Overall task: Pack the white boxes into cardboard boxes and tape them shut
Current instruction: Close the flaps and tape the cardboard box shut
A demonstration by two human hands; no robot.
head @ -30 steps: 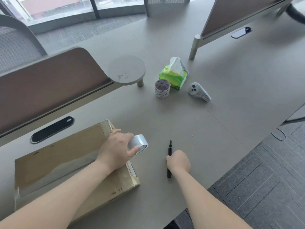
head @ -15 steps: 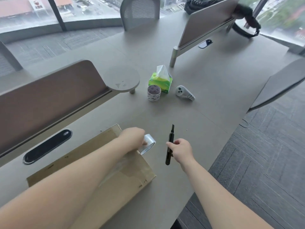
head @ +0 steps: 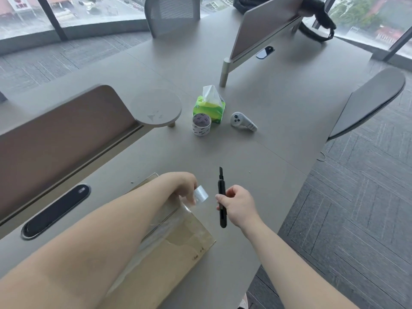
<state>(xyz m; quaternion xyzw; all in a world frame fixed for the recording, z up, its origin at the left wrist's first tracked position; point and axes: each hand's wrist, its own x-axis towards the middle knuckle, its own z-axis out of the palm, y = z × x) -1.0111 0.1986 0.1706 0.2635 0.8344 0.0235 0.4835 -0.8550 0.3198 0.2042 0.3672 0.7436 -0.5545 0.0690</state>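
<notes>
Lifted off the surface [head: 267, 152] since a second ago, the knife [head: 220, 186] now stands nearly upright in the air, and the tape [head: 201, 194] has come forward past the box [head: 174, 253] corner to hang just left of it.

The surface is wide and grey and fills most of the view, with carpeted floor [head: 356, 219] to its right. A brown divider [head: 55, 141] runs along its left side and ends in a round shelf [head: 156, 108]; a dark oval slot [head: 55, 210] lies in the surface in front of it. A far divider [head: 263, 25] stands at the top right. The box, flat and brown, lies at the near left edge of the surface, partly under the left forearm, with a clear strip laid along its top seam. The left grip [head: 185, 186] is curled round the tape above the box's far corner, and the strip runs from the roll down to the box top. The right grip [head: 239, 206] is clenched round the middle of the knife's black handle, narrow tip pointing away from the person, just right of the tape and not touching it. Further off, mid-surface, sit green tissues [head: 209, 108], a spare roll [head: 201, 126] just in front of them, and a white controller [head: 243, 123] to their right.
</notes>
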